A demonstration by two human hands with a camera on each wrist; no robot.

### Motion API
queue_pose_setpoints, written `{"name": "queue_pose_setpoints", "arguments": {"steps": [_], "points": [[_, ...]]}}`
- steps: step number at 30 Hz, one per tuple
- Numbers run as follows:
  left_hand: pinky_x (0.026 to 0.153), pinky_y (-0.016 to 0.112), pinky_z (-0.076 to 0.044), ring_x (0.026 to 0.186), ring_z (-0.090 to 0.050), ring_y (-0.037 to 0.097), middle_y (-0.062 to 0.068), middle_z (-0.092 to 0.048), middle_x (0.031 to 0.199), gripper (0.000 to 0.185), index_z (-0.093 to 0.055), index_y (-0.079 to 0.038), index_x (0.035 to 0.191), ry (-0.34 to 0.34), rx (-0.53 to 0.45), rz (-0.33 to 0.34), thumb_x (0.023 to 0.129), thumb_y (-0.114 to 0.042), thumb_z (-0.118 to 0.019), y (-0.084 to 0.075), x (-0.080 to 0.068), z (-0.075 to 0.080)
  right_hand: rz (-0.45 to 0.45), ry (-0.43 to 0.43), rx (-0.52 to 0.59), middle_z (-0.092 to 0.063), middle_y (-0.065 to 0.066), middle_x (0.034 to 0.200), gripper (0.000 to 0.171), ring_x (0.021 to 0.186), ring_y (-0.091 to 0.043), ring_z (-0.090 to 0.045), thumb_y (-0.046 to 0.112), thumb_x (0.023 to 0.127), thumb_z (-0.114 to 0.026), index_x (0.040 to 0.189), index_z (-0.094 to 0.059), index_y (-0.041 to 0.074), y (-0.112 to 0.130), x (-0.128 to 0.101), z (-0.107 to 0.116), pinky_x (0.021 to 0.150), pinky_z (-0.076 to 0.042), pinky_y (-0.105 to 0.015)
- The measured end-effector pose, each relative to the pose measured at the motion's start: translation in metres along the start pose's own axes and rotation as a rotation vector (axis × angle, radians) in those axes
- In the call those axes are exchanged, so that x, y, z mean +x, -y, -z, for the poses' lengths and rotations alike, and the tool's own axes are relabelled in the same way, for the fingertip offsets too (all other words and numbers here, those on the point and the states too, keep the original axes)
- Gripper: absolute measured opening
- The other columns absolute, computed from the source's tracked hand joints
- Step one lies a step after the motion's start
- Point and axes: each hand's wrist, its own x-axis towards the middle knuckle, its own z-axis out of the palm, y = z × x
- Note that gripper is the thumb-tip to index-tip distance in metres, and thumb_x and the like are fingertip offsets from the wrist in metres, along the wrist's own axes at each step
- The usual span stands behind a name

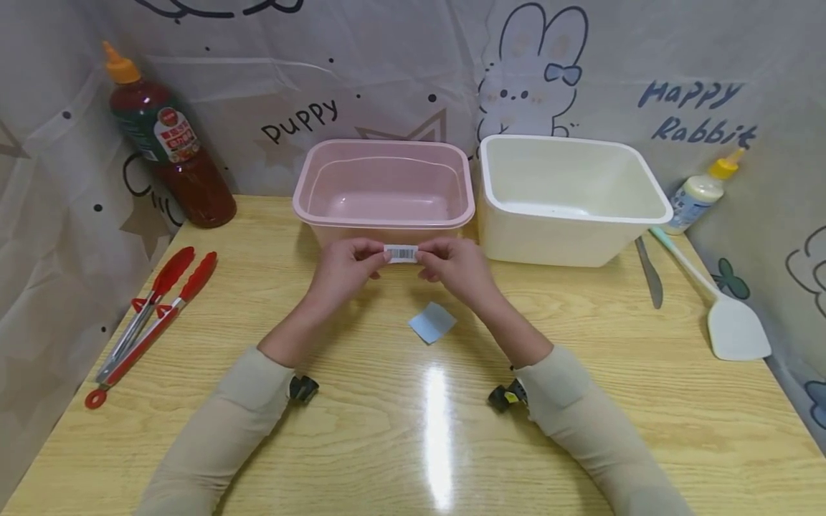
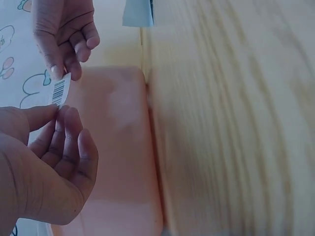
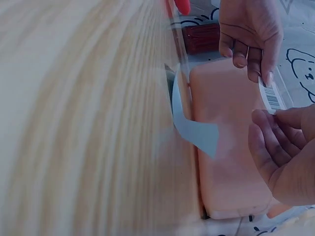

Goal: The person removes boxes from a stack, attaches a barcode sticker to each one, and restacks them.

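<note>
Between both hands a small white barcode label (image 1: 401, 254) is held up in front of the pink bin (image 1: 387, 222). My left hand (image 1: 345, 271) pinches its left end between thumb and forefinger. At its right end, the thumb and forefinger of my right hand (image 1: 459, 269) pinch it the same way. In the left wrist view the label (image 2: 59, 91) stretches from one hand's fingertips to the other's, with its black bars facing out. A light blue piece of paper (image 1: 432, 322) with a curled edge lies on the table just below the hands.
A cream bin (image 1: 548, 236) stands right of the pink one. At left are a red sauce bottle (image 1: 168, 150) and red-handled tongs (image 1: 151, 326). On the right lie a knife (image 1: 650, 276) and a white spatula (image 1: 736, 326), near a small yellow-capped bottle (image 1: 698, 193).
</note>
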Motion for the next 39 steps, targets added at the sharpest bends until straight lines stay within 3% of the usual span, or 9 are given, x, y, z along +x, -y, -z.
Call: {"name": "queue_pose_setpoints", "arguments": {"steps": [7,15,18,27,33,39], "points": [[0.061,0.019,-0.049,0.072,-0.064,0.014,0.014,-0.077,0.1,0.023,-0.078,-0.003,0.108,-0.03,-0.025,0.054,0.096,-0.021,-0.071,0.003,0.005,0.005,0.002,-0.052,0.021,-0.077,-0.02,0.096,0.017,0.067,-0.009,-0.07,0.014,0.096,-0.07,0.105,-0.076,0.001,0.001,0.006,-0.012,0.064,-0.058,-0.022],[0.059,0.019,-0.047,0.069,-0.063,0.012,0.019,-0.077,0.097,0.023,-0.079,-0.003,0.108,-0.068,-0.013,0.032,0.094,-0.02,-0.073,0.006,0.008,0.004,-0.021,-0.072,0.125,-0.076,-0.025,0.099,0.018,0.063,-0.007,-0.067,0.009,0.094,-0.07,0.107,-0.071,-0.004,0.003,0.008,-0.016,0.077,-0.062,-0.049],[0.06,0.019,-0.046,0.071,-0.062,0.013,0.021,-0.076,0.097,0.023,-0.078,-0.003,0.108,-0.082,-0.015,0.029,0.094,-0.021,-0.073,0.006,0.009,0.004,-0.036,-0.079,0.145,-0.076,-0.025,0.098,0.016,0.064,-0.009,-0.068,0.009,0.095,-0.07,0.104,-0.072,-0.005,0.003,0.008,-0.017,0.079,-0.061,-0.052],[0.058,0.019,-0.043,0.073,-0.06,0.014,0.022,-0.076,0.097,0.025,-0.078,-0.005,0.11,-0.083,0.022,0.036,0.094,-0.022,-0.072,0.01,0.011,0.007,-0.041,-0.079,0.169,-0.075,-0.025,0.103,0.02,0.075,-0.031,-0.076,0.013,0.097,-0.068,0.107,-0.074,-0.003,0.001,0.01,-0.024,0.074,-0.063,-0.045],[0.057,0.021,-0.04,0.07,-0.056,0.011,0.015,-0.078,0.098,0.025,-0.079,-0.008,0.11,-0.089,0.086,0.026,0.095,-0.026,-0.071,0.01,0.013,0.009,0.002,-0.081,0.137,-0.076,-0.023,0.105,0.022,0.078,-0.036,-0.076,0.014,0.098,-0.068,0.111,-0.075,-0.002,0.002,0.01,-0.027,0.066,-0.063,-0.034],[0.063,0.024,-0.042,0.073,-0.056,0.012,0.009,-0.079,0.099,0.023,-0.08,-0.01,0.107,-0.106,0.142,0.012,0.095,-0.027,-0.071,0.01,0.015,0.01,0.016,-0.068,0.126,-0.075,-0.023,0.108,0.024,0.082,-0.04,-0.076,0.013,0.098,-0.065,0.114,-0.074,-0.003,0.003,0.01,-0.029,0.066,-0.062,-0.033]]}}
